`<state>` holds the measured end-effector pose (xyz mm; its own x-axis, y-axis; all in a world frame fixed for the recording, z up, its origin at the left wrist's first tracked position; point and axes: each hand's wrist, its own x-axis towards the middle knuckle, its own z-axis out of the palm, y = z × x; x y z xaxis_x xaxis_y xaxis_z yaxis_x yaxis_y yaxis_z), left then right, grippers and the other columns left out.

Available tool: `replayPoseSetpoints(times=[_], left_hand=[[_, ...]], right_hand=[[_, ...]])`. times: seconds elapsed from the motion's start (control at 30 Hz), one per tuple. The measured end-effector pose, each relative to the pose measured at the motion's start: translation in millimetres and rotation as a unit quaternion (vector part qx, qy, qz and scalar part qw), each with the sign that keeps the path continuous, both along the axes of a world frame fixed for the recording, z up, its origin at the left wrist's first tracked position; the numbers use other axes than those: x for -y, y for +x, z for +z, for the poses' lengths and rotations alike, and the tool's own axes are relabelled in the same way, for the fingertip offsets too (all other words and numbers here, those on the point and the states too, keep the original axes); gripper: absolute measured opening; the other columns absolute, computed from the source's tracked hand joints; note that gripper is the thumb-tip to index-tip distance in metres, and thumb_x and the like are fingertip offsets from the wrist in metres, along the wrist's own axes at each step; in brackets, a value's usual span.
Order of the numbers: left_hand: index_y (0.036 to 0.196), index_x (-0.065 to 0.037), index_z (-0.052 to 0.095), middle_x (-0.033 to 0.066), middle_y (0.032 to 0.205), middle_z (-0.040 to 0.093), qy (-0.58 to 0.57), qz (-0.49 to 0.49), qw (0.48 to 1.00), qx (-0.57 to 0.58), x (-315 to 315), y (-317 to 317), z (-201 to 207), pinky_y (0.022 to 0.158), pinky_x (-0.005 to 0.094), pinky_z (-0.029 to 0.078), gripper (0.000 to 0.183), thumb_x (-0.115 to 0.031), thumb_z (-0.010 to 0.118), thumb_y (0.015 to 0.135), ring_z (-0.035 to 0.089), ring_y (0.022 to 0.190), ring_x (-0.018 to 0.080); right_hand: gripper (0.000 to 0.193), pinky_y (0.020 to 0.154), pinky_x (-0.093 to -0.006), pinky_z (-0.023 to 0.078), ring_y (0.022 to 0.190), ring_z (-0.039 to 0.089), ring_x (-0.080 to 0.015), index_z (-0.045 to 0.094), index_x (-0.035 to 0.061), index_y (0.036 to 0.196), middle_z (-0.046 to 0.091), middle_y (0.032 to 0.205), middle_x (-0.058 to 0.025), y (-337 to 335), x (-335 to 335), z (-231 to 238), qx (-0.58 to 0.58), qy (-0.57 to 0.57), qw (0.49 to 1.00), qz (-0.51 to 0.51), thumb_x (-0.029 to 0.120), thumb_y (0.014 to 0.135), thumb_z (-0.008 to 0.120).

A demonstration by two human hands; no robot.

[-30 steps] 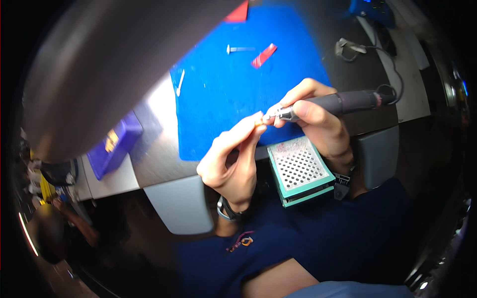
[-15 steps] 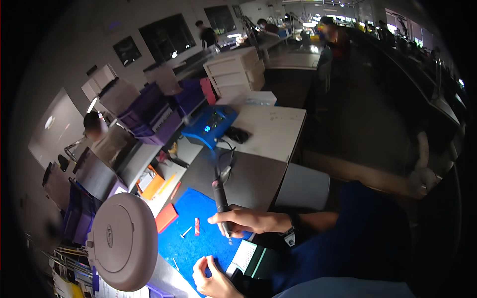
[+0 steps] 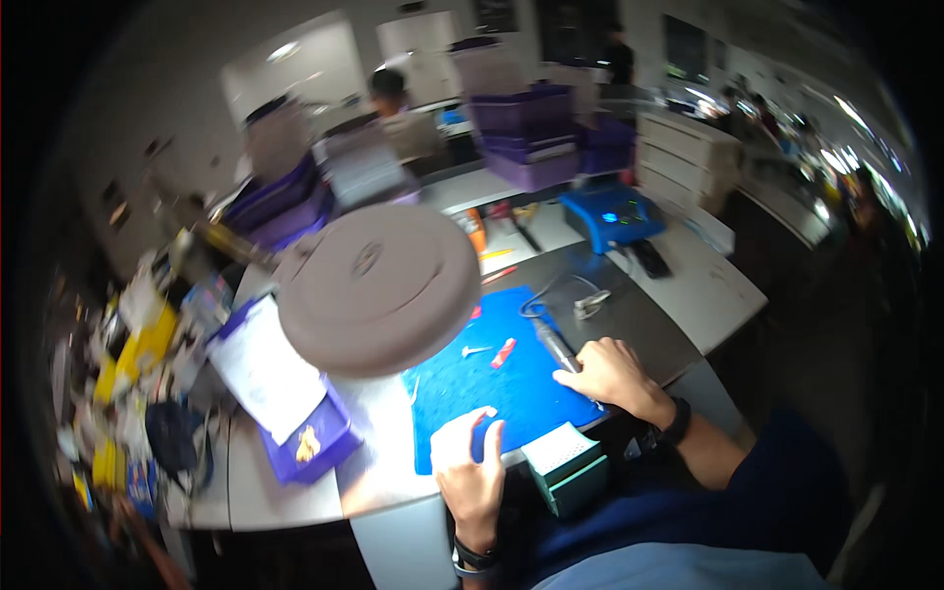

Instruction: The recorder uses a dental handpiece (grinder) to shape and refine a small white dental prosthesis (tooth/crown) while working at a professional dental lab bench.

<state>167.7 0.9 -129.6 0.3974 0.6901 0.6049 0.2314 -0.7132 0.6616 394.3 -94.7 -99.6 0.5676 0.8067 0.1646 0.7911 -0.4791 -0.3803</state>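
Observation:
My right hand (image 3: pixel 612 374) is over the right side of a blue cloth mat (image 3: pixel 447 423), its fingers around a dark, pen-shaped rotary handpiece (image 3: pixel 557 346). The handpiece's thin tip points toward me. At the mat's near edge my left hand (image 3: pixel 470 470) has thumb and forefinger brought together. A small pale spot shows at those fingertips, too small to name. Farther in on the mat lie a small red piece (image 3: pixel 503 353) and a thin, pale, nail-like piece (image 3: pixel 476 351). A green box with a white, dotted top (image 3: pixel 562 447) sits against the mat's near edge, between my hands.
A round grey lamp head (image 3: pixel 379 290) hangs over the mat's left side. Cabled equipment includes a blue control unit (image 3: pixel 612 216) at the back right. A purple tray (image 3: pixel 339 447) with papers stands left, purple bins (image 3: pixel 526 138) farther back. A person (image 3: pixel 408 128) sits beyond the bench.
My view has swung left, bringing the tray and papers into sight. The handpiece, upright in my right hand before, now slants low over the mat. My left hand remains near the mat's edge.

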Motion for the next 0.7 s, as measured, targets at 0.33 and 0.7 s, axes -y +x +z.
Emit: replayPoseSetpoints(times=[0.33, 0.7], left_hand=[[0.097, -0.001, 0.074, 0.0101, 0.09, 0.073, -0.164, -0.191, 0.962, 0.105, 55.8, -80.4, 69.0, 0.073, 0.0283, 0.052, 0.014, 0.003, 0.075, 0.084, 0.07, 0.085, 0.0204], [0.107, -0.012, 0.064, 0.0057, 0.101, 0.066, 0.102, -0.774, 0.562, 0.273, 27.4, -138.7, 109.2, 0.068, 0.0319, 0.052, 0.017, -0.025, 0.061, 0.098, 0.067, 0.083, 0.0181]], right_hand=[[0.062, 0.062, -0.0445, 0.051, 0.059, 0.065, -0.0407, 0.065, -0.0011, 0.059, 0.061, 0.058, -0.022, -12.9, -4.5, 8.5, -0.055, -0.006, 0.998, 0.019, 0.053, 0.09, 0.067], [0.023, 0.06, -0.0254, 0.044, 0.065, 0.057, -0.009, 0.065, -0.0008, 0.097, 0.062, 0.082, -0.0057, -10.9, 93.0, 137.6, -0.045, 0.529, 0.816, 0.227, 0.021, 0.093, 0.072]])
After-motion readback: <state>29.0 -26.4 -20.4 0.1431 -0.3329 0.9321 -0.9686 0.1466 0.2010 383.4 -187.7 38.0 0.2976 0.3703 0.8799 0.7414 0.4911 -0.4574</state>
